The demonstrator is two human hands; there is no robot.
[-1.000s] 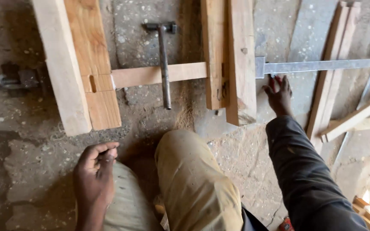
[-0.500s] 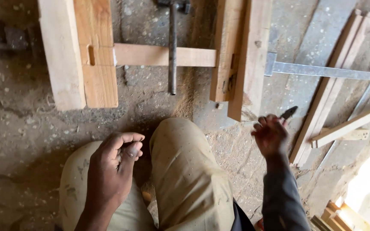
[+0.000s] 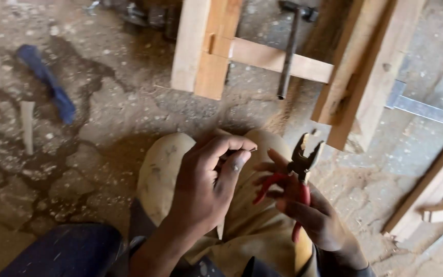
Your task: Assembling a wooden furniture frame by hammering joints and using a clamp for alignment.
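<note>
The right hand (image 3: 314, 215), which reached toward the timber frame (image 3: 216, 56) a second ago, now grips red-handled pliers (image 3: 298, 174) (jaws apart) over the knees. The left hand (image 3: 206, 184) pinches a small nail (image 3: 242, 151), brought up beside them.

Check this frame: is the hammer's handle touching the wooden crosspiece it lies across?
Cannot tell. In the head view the hammer overlaps the wooden crosspiece from above, so no gap shows, but contact isn't plainly visible either.

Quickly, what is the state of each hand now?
Left hand: fingers pinched shut on something small; what it is cannot be told.
Right hand: holding red-handled metal pliers, jaws open.
</note>
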